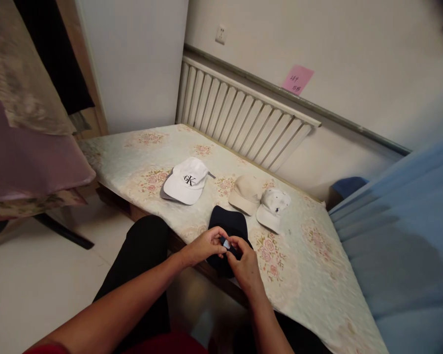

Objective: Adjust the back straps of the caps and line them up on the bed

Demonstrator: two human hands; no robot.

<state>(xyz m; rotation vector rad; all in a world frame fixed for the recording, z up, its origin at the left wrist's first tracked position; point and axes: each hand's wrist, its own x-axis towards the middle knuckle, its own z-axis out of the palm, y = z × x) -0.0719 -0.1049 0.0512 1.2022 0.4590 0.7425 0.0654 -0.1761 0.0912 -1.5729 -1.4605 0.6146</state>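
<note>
Our left hand [203,247] and right hand [246,268] clamp fingers [216,239] on the dark cap [227,222], on the floral bench [317,275]; radiator [239,118] beyond the cap; its near half hides under them.

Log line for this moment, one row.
left hand: pinches dark cap rear | right hand: same spot | cap: near edge of floral cover | beyond: logo cap, beige cap, white cap

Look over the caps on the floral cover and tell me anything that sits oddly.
Nothing is damaged or spilled. The dark cap hangs over the near edge of the floral cover, gripped by the left hand and right hand. The white logo cap lies on a grey piece peeking out beneath it.
</note>
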